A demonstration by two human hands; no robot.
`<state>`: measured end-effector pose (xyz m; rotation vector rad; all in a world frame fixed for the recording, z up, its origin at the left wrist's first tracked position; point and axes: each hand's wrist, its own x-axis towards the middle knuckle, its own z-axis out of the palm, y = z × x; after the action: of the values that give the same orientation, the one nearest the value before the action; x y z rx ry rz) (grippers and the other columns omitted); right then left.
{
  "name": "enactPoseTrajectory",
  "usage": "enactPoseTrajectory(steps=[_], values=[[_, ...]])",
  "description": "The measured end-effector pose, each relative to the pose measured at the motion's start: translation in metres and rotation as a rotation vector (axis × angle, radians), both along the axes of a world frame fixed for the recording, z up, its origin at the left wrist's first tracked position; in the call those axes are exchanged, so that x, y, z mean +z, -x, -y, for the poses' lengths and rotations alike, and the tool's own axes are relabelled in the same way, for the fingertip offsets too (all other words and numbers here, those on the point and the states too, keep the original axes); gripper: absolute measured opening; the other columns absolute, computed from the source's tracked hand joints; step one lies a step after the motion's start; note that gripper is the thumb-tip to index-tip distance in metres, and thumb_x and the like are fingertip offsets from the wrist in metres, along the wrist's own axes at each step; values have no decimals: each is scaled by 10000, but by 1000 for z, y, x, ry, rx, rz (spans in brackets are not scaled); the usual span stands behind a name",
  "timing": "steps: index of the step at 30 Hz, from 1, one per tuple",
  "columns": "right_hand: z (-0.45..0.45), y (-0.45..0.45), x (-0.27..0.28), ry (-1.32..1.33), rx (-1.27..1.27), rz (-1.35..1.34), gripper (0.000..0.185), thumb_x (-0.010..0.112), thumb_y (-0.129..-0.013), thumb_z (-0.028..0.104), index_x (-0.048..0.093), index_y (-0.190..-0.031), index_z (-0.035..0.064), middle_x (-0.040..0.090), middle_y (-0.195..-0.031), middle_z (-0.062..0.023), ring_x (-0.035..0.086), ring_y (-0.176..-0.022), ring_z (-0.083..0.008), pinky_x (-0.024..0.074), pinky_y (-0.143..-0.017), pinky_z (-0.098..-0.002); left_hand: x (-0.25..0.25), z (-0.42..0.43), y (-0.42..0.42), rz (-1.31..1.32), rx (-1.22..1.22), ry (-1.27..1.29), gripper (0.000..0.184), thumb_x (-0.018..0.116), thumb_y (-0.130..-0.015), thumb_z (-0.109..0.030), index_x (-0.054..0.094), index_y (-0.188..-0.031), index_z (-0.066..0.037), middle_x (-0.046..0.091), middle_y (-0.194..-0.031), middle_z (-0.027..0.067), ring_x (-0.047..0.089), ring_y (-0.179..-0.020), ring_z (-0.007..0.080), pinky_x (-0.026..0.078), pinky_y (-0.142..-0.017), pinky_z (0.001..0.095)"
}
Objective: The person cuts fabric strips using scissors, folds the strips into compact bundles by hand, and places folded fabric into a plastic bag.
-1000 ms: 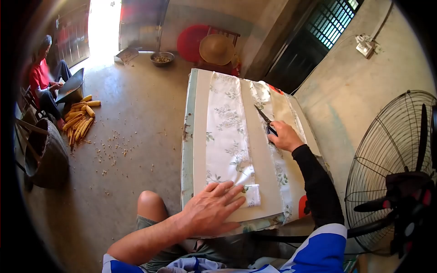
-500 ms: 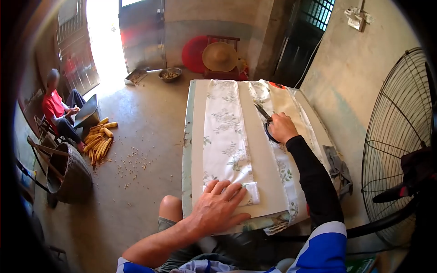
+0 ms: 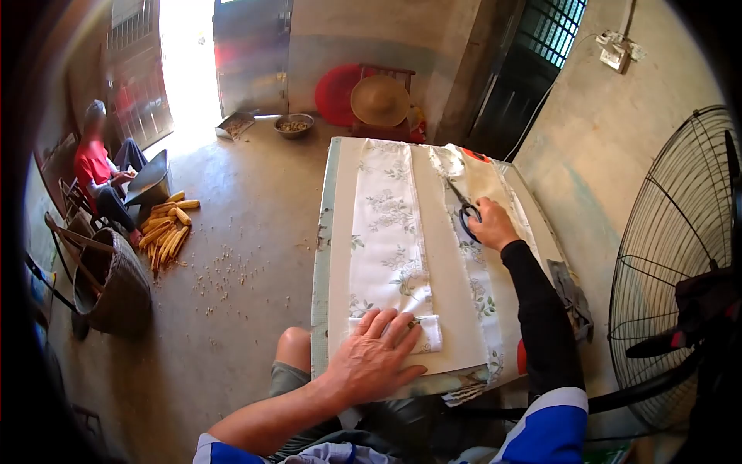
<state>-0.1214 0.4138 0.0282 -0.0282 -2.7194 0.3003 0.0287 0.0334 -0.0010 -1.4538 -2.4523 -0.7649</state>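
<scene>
Left hand [image 3: 376, 352], lower centre of the frame: palm down, fingers a little spread, pressing on the folded near end of the long floral cloth strip [image 3: 386, 209] and gripping nothing. The flat press probably stops the fold from springing open or sliding. Strip runs up the centre of the frame, laid lengthwise on a pale board [image 3: 444, 286], presumably for a flat, firm backing.

Right hand [image 3: 492, 224], right of centre: closed around the handles of the black scissors [image 3: 464, 207], blades toward the upper left — this angle seems to hold the points off the long strip. Finger placement in the loops: cannot tell. Hands well apart.

Surroundings: a second, narrower strip [image 3: 481, 298] lies beneath the right hand's side of the table [image 3: 321, 232]; contact with the blades unclear. Caged fan [image 3: 672, 271] at the right edge limits elbow room, I judge. Left of frame — a seated person [image 3: 94, 166], corn cobs [image 3: 166, 232] and a basket [image 3: 122, 286], all clear of the work.
</scene>
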Motion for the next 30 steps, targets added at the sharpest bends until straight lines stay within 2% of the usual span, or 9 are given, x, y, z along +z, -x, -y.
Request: enactPoseTrajectory(steps=[4, 8, 12, 15, 20, 23, 24, 27, 30], values=[[31, 1, 31, 180, 135, -49, 366, 691, -901, 191, 644, -1167, -57, 697, -1041, -281, 671, -1017, -466, 546, -946, -517, -3, -1, 0, -19, -3, -20, 657, 725, -967, -507, 630, -1398, -21, 545, -1462, 180, 490, -1390, 391, 352, -1231, 554], [65, 51, 15, -65, 318, -114, 350, 682, -905, 144, 633, -1203, -33, 660, -1140, -269, 622, -1146, -432, 505, -1019, -489, -2, 1, 1, -7, -15, -29, 631, 732, -962, -488, 646, -1375, -19, 569, -1448, 196, 518, -1375, 400, 368, -1222, 561], [82, 128, -20, -244, 264, -160, 245, 622, -938, 88, 585, -1159, -10, 641, -1171, -278, 606, -1132, -474, 496, -1019, -547, -5, 2, 0, 30, -25, -43, 613, 739, -966, -466, 653, -1373, -16, 587, -1470, 224, 526, -1401, 423, 381, -1223, 579], [93, 166, -14, -250, 184, -111, 235, 609, -973, 87, 593, -1186, -11, 645, -1222, -286, 623, -1164, -476, 518, -1018, -540, -4, 2, 2, 45, -37, -46, 613, 742, -966, -464, 655, -1377, -16, 582, -1477, 224, 525, -1400, 425, 381, -1224, 583], [94, 192, -12, -348, 36, 187, 234, 623, -1011, 170, 689, -1210, 67, 683, -1346, -130, 636, -1264, -374, 502, -1051, -554, -2, 5, 4, 22, -44, -72, 647, 707, -961, -456, 647, -1374, 38, 596, -1450, 234, 526, -1372, 429, 391, -1192, 577], [85, 170, -20, -210, 187, -73, 291, 643, -1008, 189, 693, -1260, 53, 690, -1339, -144, 627, -1270, -379, 496, -1060, -544, 0, 4, 3, 35, -42, -60, 641, 728, -950, -451, 642, -1380, 18, 588, -1458, 226, 522, -1382, 423, 392, -1195, 577], [80, 159, -20, -265, 302, -260, 337, 693, -982, 171, 699, -1283, 20, 719, -1283, -171, 690, -1159, -379, 560, -984, -477, -1, 4, 2, 47, -38, -62, 636, 750, -939, -447, 642, -1380, -2, 583, -1461, 221, 524, -1385, 422, 395, -1198, 580], [103, 72, 13, 105, 438, 2, 305, 719, -976, 165, 702, -1245, 24, 733, -1204, -180, 680, -1142, -399, 554, -979, -470, -1, 4, 3, 50, -28, -66, 638, 778, -915, -443, 639, -1376, -25, 572, -1461, 208, 516, -1395, 415, 393, -1200, 581], [127, -39, 38, 174, 574, 38, 307, 776, -937, 99, 708, -1227, 24, 740, -1181, -179, 696, -1111, -395, 578, -935, -445, -1, 3, 2, 53, -30, -52, 642, 780, -907, -451, 639, -1370, -30, 558, -1470, 199, 498, -1405, 409, 378, -1209, 576]])
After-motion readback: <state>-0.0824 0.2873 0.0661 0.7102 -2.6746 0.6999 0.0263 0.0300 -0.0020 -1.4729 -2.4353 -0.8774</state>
